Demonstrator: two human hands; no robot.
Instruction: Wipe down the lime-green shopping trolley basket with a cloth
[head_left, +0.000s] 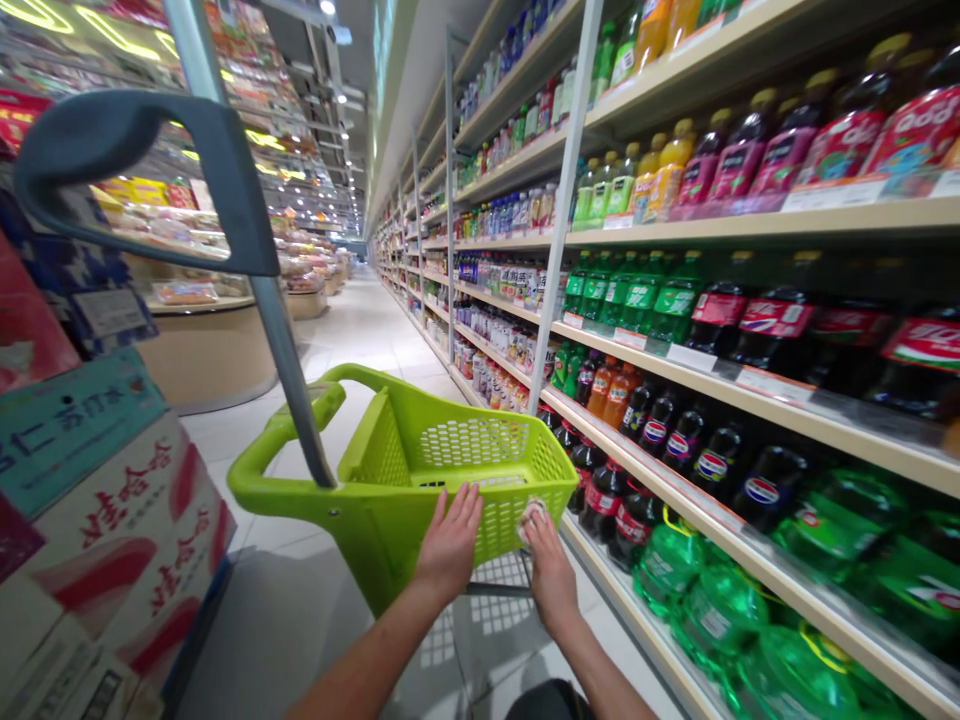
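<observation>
In the middle stands a lime-green shopping cart (367, 525) with perforated basket walls. My left hand (451, 540) lies against the near side wall of its basket, fingers stretched out and holding nothing. Farther right, near the basket's front corner, my right hand (553, 572) presses a crumpled whitish cloth or tissue (531, 516) to the outside of the same wall. The fingertips cover part of this wad. A dark grey looped handle (259, 200) on a metal pole rises at the cart's left end.
Shelves (750, 385) of bottled drinks run along the right, with large green bottles (720, 615) at the bottom. Stacked cartons (124, 540) stand close on the left. Behind them is a rounded display counter (202, 355). A tiled aisle (352, 320) stretches ahead.
</observation>
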